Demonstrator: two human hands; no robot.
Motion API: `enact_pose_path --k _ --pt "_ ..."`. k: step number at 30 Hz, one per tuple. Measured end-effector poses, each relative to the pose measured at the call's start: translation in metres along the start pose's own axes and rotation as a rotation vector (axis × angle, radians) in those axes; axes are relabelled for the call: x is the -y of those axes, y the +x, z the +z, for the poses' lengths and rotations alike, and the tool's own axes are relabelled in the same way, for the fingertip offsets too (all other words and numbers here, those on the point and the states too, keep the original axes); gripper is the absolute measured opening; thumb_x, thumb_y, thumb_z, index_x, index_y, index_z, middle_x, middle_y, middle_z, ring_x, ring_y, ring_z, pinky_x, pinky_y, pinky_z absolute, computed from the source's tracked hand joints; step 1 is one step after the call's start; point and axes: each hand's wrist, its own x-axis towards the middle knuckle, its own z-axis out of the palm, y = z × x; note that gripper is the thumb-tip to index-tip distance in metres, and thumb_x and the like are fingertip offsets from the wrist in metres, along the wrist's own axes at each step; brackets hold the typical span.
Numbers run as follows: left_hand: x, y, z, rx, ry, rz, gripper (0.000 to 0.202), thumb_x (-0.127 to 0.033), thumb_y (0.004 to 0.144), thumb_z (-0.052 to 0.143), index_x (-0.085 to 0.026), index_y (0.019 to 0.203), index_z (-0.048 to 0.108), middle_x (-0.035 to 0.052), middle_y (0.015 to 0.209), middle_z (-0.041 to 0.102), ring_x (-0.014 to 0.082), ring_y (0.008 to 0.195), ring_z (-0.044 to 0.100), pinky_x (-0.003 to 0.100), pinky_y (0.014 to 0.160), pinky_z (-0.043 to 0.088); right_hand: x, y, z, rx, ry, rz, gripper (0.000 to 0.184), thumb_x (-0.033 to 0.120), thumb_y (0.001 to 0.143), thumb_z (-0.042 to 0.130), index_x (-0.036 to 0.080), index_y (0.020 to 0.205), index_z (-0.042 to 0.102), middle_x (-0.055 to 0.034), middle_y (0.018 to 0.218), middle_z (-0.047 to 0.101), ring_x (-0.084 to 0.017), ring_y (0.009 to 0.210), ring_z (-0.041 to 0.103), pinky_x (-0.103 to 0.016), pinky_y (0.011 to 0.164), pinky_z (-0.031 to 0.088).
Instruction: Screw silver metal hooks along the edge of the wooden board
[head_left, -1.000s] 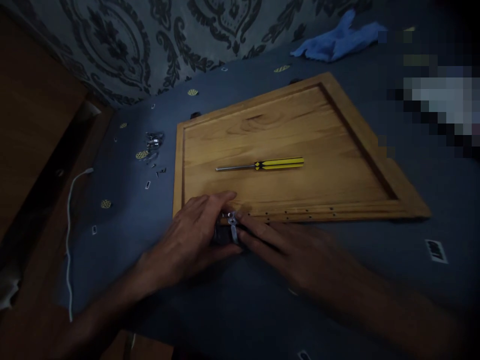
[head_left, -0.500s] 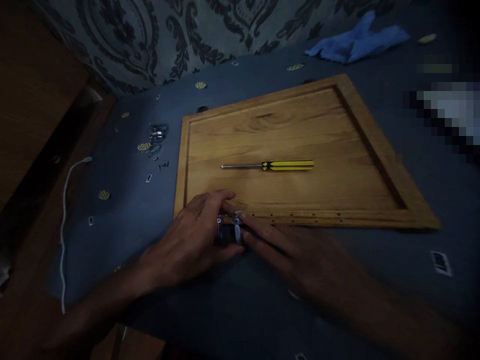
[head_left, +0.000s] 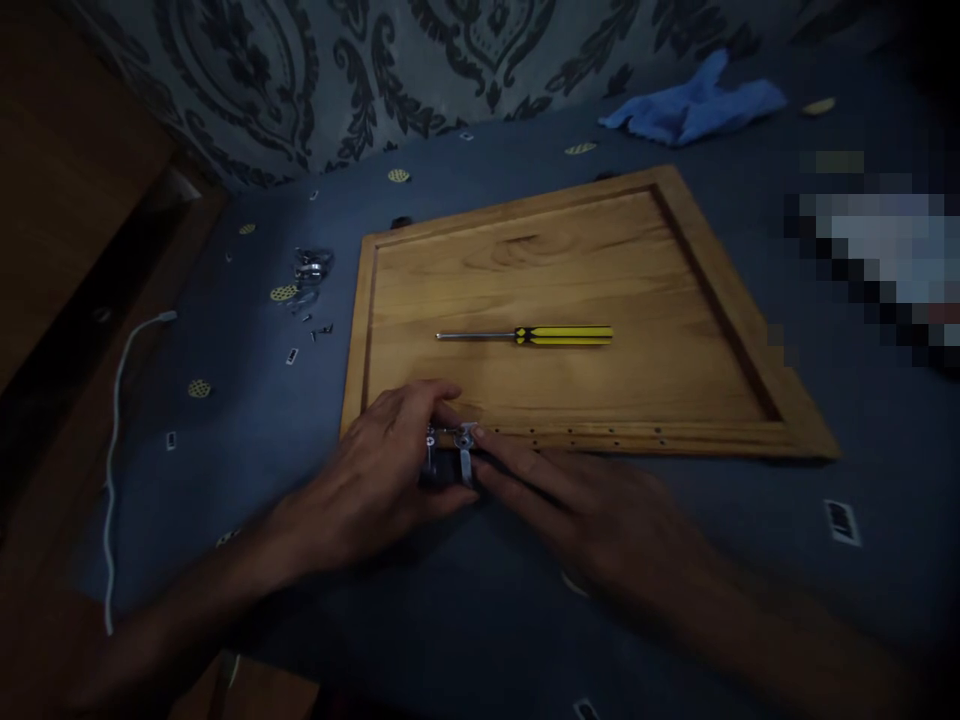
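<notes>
A small silver metal hook (head_left: 466, 458) sits against the near edge of a framed wooden panel (head_left: 622, 260). My left hand (head_left: 375, 465) curves around it, thumb below and index finger above. From the other side, the fingertips of my right hand (head_left: 577, 490) press on the same hook. A second metal hook (head_left: 430, 443) with a cross-head screw shows beside my left palm, partly hidden. Small dark holes run along the panel's near edge, right of the hook. A yellow and black screwdriver (head_left: 564, 336) lies on the panel, tip to the left.
Left of the panel lie a cluster of metal hooks (head_left: 311, 268) and several loose screws (head_left: 322, 330) on the blue patterned cloth (head_left: 247, 340). A white cable (head_left: 112, 470) runs down the left side. A blue rag (head_left: 694, 105) lies at the back right, and a pixelated object (head_left: 885, 250) at far right.
The view has shifted slightly, so most things appear a little further left. Both hands keep their places on the hook at the panel edge.
</notes>
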Motion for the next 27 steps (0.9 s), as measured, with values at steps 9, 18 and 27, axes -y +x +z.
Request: enact_pose_path --k 9,18,27 --pt "0.002 -0.001 0.001 -0.008 0.044 0.031 0.079 -0.024 0.080 0.087 -0.029 0.142 0.039 0.0049 0.125 0.069 0.0280 0.124 0.066 0.045 0.106 0.057 -0.004 0.001 -0.003 -0.054 0.039 0.004 0.047 -0.001 0.096 0.038 0.014 0.130 0.068 -0.0092 0.140 0.071 -0.019 0.096 0.076 -0.030 0.074 0.064" --pt "0.000 0.000 0.000 0.000 0.007 0.027 0.077 -0.026 0.080 0.089 -0.028 0.140 0.041 0.0056 0.126 0.068 0.0273 0.126 0.064 0.046 0.107 0.056 0.000 -0.009 0.003 -0.066 0.123 0.078 0.074 -0.008 0.087 0.033 0.020 0.155 0.047 -0.0068 0.150 0.064 -0.018 0.109 0.074 -0.031 0.085 0.064" --pt "0.000 0.000 0.000 0.005 -0.015 0.033 0.073 -0.027 0.082 0.087 -0.028 0.140 0.042 0.0072 0.127 0.068 0.0293 0.127 0.064 0.048 0.107 0.056 -0.002 -0.003 -0.004 0.019 0.063 0.022 0.080 -0.007 0.089 0.035 0.009 0.166 0.021 -0.0104 0.154 0.059 -0.020 0.109 0.074 -0.034 0.081 0.066"
